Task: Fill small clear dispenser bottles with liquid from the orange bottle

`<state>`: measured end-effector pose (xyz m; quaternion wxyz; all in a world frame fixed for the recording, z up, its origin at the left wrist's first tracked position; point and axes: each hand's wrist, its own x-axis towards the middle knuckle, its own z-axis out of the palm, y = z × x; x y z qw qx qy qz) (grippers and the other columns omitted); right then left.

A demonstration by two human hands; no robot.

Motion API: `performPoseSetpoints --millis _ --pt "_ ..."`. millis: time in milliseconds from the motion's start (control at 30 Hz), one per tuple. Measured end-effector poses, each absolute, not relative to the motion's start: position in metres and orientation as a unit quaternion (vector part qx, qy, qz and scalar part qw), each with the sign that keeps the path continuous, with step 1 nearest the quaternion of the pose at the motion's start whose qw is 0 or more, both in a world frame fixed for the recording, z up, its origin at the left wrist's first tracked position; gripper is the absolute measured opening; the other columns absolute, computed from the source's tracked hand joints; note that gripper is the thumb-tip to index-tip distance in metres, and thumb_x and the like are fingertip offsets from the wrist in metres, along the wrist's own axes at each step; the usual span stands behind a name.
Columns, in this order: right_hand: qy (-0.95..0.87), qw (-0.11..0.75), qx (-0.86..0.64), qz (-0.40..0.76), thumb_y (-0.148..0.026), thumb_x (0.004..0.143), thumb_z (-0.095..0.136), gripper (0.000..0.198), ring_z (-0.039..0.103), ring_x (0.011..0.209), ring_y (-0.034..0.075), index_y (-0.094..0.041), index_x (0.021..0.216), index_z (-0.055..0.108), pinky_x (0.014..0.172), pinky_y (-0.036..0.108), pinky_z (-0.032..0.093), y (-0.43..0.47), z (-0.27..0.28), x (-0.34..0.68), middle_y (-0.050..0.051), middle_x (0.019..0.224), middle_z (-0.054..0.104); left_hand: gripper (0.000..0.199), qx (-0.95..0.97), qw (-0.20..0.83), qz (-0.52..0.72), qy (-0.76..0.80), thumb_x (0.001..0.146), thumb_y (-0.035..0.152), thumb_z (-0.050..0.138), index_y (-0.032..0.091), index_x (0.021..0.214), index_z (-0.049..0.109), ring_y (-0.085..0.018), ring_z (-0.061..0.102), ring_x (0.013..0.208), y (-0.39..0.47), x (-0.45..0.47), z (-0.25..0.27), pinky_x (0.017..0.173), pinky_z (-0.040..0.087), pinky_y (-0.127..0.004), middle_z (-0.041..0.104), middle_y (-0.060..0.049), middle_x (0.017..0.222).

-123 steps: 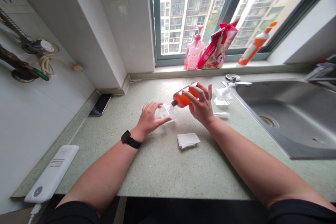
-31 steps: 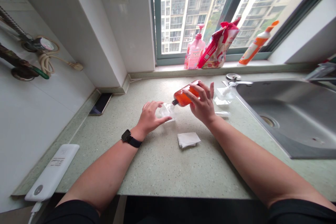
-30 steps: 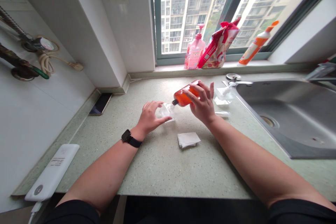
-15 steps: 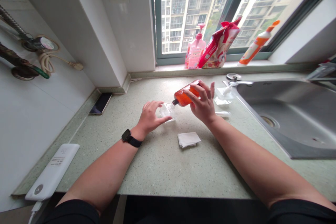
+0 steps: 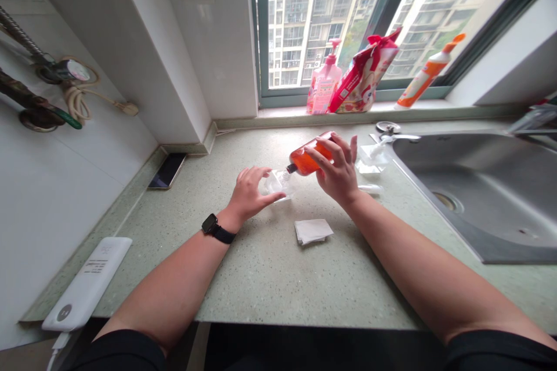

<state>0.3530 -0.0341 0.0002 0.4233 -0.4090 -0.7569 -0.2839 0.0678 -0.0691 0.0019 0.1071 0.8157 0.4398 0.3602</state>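
Observation:
An orange see-through bottle (image 5: 308,157) is tipped to the left in my right hand (image 5: 337,169), whose fingers wrap its far side and base. Its dark uncapped neck points down at the mouth of a clear bottle (image 5: 277,183). My left hand (image 5: 249,192) grips that clear bottle between thumb and fingers, above the counter. The two mouths are very close; I cannot tell whether they touch. Folded white tissue (image 5: 312,231) lies nearer to me on the counter. Right of my right hand stands a clear pump top (image 5: 378,149) on white tissue, partly hidden.
The speckled green counter (image 5: 252,278) holds a phone (image 5: 167,171) and a white power bank (image 5: 89,284) with a cable at the left. A steel sink (image 5: 487,185) is at the right. A pink pump bottle (image 5: 324,87), a red bag (image 5: 365,78) and an orange-white bottle (image 5: 426,75) stand on the windowsill.
Hardly anything differs. The orange bottle and my right hand have shifted very slightly to the right; my left hand and the clear bottle stay in place.

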Motion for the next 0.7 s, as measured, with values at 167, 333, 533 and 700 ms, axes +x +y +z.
performPoseSetpoints --millis 167,333,533,700 --pt "-0.755 0.411 -0.428 -0.280 -0.004 0.090 0.061 0.097 0.045 0.154 0.035 -0.058 0.164 0.031 0.131 0.077 0.020 -0.0340 -0.0006 0.3533 -0.001 0.154 0.057 0.065 0.815 0.107 0.360 0.440 0.084 0.065 0.084 0.025 0.131 0.063 -0.031 0.069 0.112 -0.0692 0.0675 0.0018 0.110 0.048 -0.055 0.074 -0.007 0.116" --pt "-0.757 0.404 -0.432 -0.280 -0.004 0.089 0.061 0.096 0.044 0.155 0.036 -0.058 0.164 0.032 0.131 0.078 0.019 -0.0330 -0.0018 0.3544 0.000 0.155 0.056 0.065 0.815 0.106 0.359 0.442 0.084 0.067 0.083 0.025 0.131 0.063 -0.031 0.070 0.112 -0.0693 0.0678 0.0017 0.109 0.049 -0.055 0.074 -0.007 0.116" --pt "-0.758 0.409 -0.428 -0.275 -0.005 0.091 0.062 0.098 0.044 0.155 0.036 -0.060 0.165 0.029 0.131 0.077 0.019 -0.0331 -0.0013 0.3543 -0.001 0.156 0.056 0.065 0.815 0.103 0.362 0.441 0.084 0.067 0.084 0.025 0.129 0.064 -0.030 0.070 0.112 -0.0697 0.0680 0.0028 0.108 0.049 -0.053 0.075 -0.007 0.116" --pt "-0.756 0.417 -0.414 -0.287 -0.004 0.092 0.061 0.097 0.045 0.155 0.035 -0.060 0.165 0.028 0.132 0.075 0.021 -0.0345 0.0006 0.3528 -0.001 0.155 0.056 0.065 0.814 0.105 0.361 0.442 0.083 0.064 0.085 0.024 0.130 0.064 -0.030 0.070 0.112 -0.0700 0.0681 0.0035 0.109 0.049 -0.054 0.075 -0.007 0.116"
